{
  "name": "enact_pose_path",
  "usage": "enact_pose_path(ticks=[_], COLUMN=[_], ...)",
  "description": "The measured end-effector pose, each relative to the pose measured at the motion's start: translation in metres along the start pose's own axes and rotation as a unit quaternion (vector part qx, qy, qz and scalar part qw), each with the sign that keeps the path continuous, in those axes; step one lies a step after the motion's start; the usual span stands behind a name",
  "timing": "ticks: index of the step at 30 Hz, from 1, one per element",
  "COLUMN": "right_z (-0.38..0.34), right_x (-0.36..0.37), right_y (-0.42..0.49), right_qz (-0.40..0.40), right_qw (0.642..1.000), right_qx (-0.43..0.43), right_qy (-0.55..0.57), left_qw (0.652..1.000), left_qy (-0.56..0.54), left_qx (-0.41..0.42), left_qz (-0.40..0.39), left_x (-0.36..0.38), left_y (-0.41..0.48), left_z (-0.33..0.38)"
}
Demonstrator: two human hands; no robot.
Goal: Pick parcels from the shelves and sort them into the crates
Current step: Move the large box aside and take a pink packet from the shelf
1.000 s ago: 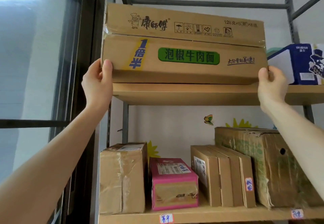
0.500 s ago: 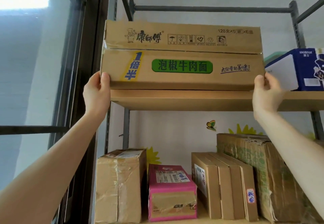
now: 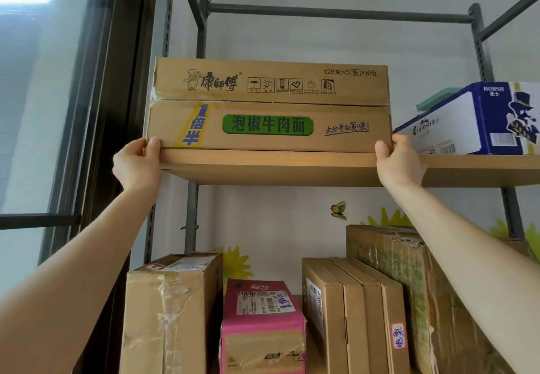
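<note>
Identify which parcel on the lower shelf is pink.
The parcel second from left, between the taped brown box and the upright flat cartons; others are brown.

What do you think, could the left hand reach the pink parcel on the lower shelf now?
Probably not yet: the left hand grips the left end of the noodle carton on the upper shelf. The pink parcel has nothing in front, so a freed hand could likely reach it.

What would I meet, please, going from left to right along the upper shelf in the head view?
left hand gripping the carton's end → noodle carton → right hand gripping its other end → blue and white box
</note>
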State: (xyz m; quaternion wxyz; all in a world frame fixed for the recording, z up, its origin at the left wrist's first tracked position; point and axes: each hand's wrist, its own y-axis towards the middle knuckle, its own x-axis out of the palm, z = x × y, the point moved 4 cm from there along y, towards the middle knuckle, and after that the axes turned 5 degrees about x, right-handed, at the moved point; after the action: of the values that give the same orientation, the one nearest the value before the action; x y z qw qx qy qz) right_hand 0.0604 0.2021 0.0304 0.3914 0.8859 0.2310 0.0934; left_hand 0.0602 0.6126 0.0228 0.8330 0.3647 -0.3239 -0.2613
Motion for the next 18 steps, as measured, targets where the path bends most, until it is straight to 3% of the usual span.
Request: enact_pose_path(ticks=[6,10,14,18], right_z=[0.0,0.003,0.0,-0.011], right_x=[0.004,0.009,0.031,0.079], right_y=[-0.007,-0.044,-0.145,-0.244], right_qz=[0.018,0.011,-0.126,-0.323], right_qw=[0.999,0.989,0.941,0.908], right_qx=[-0.023,-0.013,0.039,0.036], right_qy=[-0.016,0.146,0.313,0.264], left_qw=[1.0,1.0,0.999,0.993], left_qy=[0.004,-0.004,0.017,0.07], left_qx=[-0.003,0.015,-0.011,-0.083], left_qz=[-0.001,-0.021,-0.031,-0.054], left_x=[-0.002,-0.022,-0.061,-0.095], left_y=[-0.011,-0.042,-0.087,-0.126], left_z=[0.004,0.002,-0.023,-0.063])
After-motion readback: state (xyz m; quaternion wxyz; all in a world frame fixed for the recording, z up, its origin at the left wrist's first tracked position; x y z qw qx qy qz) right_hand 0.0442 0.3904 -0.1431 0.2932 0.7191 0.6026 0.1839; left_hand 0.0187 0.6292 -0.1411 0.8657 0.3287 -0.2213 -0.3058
